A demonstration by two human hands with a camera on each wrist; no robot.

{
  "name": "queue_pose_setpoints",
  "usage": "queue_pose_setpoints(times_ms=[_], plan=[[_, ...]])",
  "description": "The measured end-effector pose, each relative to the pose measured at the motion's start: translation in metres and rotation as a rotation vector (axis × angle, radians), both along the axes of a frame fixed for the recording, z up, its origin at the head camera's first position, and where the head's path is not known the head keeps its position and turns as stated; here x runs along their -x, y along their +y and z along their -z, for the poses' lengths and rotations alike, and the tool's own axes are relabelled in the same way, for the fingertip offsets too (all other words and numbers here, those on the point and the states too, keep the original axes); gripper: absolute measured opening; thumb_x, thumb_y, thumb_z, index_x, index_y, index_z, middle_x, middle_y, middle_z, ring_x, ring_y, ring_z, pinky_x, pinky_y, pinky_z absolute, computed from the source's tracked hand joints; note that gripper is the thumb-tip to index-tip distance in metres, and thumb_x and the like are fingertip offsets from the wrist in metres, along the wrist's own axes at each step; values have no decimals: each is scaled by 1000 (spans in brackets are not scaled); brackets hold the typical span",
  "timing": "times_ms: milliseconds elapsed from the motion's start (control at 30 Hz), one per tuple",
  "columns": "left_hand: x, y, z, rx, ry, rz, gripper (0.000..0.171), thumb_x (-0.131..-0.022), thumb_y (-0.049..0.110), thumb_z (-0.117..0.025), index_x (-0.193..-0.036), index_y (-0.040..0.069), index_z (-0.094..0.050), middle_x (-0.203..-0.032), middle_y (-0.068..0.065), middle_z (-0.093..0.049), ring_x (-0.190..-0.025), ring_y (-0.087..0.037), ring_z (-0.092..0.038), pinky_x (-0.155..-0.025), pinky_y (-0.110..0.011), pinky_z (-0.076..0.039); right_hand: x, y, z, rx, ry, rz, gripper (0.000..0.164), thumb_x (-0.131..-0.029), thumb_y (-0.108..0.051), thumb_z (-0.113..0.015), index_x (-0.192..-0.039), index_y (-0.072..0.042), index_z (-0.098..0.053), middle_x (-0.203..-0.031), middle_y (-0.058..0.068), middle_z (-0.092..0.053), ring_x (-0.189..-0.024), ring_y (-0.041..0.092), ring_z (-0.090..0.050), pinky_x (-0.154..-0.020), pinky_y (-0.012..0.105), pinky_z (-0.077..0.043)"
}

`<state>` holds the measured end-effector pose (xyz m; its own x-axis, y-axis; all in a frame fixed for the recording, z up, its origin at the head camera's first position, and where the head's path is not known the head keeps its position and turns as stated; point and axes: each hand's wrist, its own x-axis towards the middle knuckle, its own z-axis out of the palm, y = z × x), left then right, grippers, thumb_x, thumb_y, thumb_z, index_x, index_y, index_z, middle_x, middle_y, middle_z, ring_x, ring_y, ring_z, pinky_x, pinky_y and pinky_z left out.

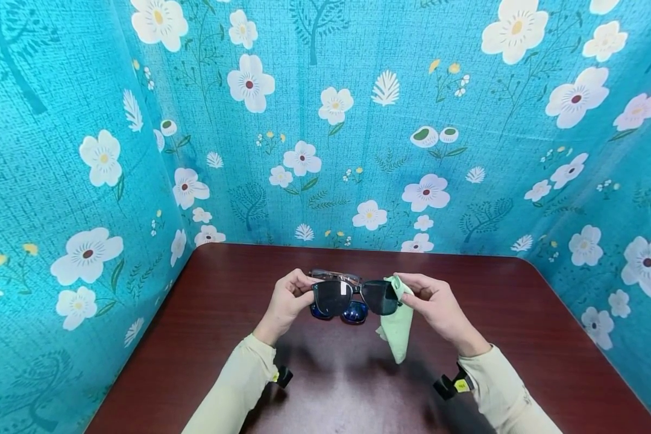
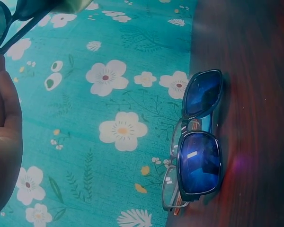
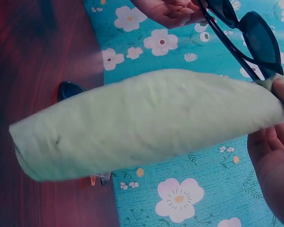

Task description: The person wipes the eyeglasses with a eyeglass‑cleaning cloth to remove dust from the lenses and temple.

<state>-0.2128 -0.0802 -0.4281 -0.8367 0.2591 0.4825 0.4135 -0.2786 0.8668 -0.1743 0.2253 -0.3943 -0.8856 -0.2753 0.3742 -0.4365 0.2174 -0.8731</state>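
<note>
Dark sunglasses [image 1: 333,296] are held up over the table between both hands. My left hand [image 1: 289,301] grips them at the frame's left end, thumb in front. At the other end my right hand [image 1: 436,304] pinches a pale green cloth [image 1: 398,334] against the sunglasses' edge; the cloth hangs down below the fingers. In the right wrist view the cloth [image 3: 146,125] spreads across the middle and hides part of the table. The left wrist view shows my left hand [image 2: 4,127] at the left edge, under a temple arm of the sunglasses.
Blue-lensed sunglasses [image 2: 199,163] lie on the dark red table [image 1: 239,277], behind the held pair in the head view. Clear eyeglasses [image 2: 169,189] lie beside them. A floral turquoise curtain [image 1: 304,120] surrounds the table's back and sides.
</note>
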Motion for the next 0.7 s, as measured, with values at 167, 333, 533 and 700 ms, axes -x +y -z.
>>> queue_pose_setpoints(times_ms=[167,333,533,700], plan=[[-2,1,-3,86,7,-47,9,-85,-9,-63,-88,-6,-55,-96,4,-71,-82,-13,-65,-66,-24,-49,0,1,0,-34,11,-6,36,-91,1,-59,-126,4,-55,-112,-9,-65,-89,12,-62,-71,24,-50],[-9,3,-14,140,132,-72,10,-84,-14,-60,-88,-8,-54,-99,-21,-67,-86,-11,-64,-66,-24,-50,-2,2,-3,-71,7,17,34,-91,-1,-60,-124,2,-58,-109,-1,-66,-82,14,-61,-67,27,-50],[-17,4,-26,161,280,-93,15,-80,-21,-56,-88,-8,-56,-96,-34,-62,-87,-5,-63,-65,-20,-49,-3,4,-4,-132,24,36,33,-90,-1,-61,-123,2,-59,-109,8,-65,-73,13,-56,-58,28,-45],[-18,5,-26,163,237,-96,14,-81,-18,-58,-88,-6,-56,-98,-30,-64,-87,-9,-64,-66,-23,-48,-2,5,-2,-116,35,27,32,-91,-2,-61,-123,-1,-60,-110,4,-65,-76,14,-59,-61,26,-47]])
